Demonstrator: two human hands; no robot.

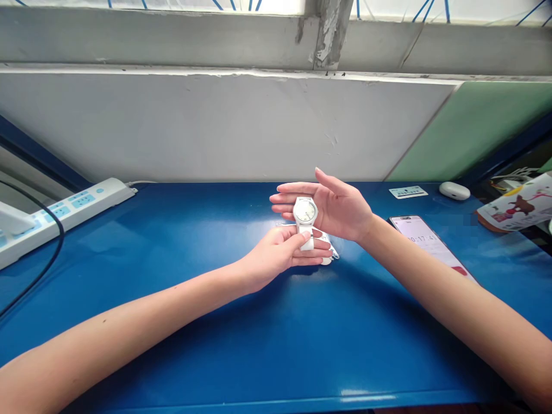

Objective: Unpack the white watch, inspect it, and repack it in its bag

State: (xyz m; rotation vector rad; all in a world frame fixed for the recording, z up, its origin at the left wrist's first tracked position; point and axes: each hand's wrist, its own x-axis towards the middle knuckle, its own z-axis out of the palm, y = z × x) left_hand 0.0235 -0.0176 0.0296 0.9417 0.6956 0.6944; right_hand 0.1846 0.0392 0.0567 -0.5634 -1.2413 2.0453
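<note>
A white wristwatch (305, 213) with a round pale dial stands upright over the blue table (207, 270), about mid-depth. My left hand (282, 251) pinches its white strap from below, thumb on top of the strap. Just behind the watch, my right hand (332, 204) is held palm toward it with fingers stretched out to the left, cupping the back of the case. Something small and white (330, 257) lies under my left fingers on the table; I cannot make out what it is.
A white power strip (64, 213) with a black cable (38, 270) lies at the left. A phone (426, 241) with a lit screen lies beside my right forearm. Farther back right sit a small card (407, 192), a white earbud case (454, 190) and printed packaging (517, 207).
</note>
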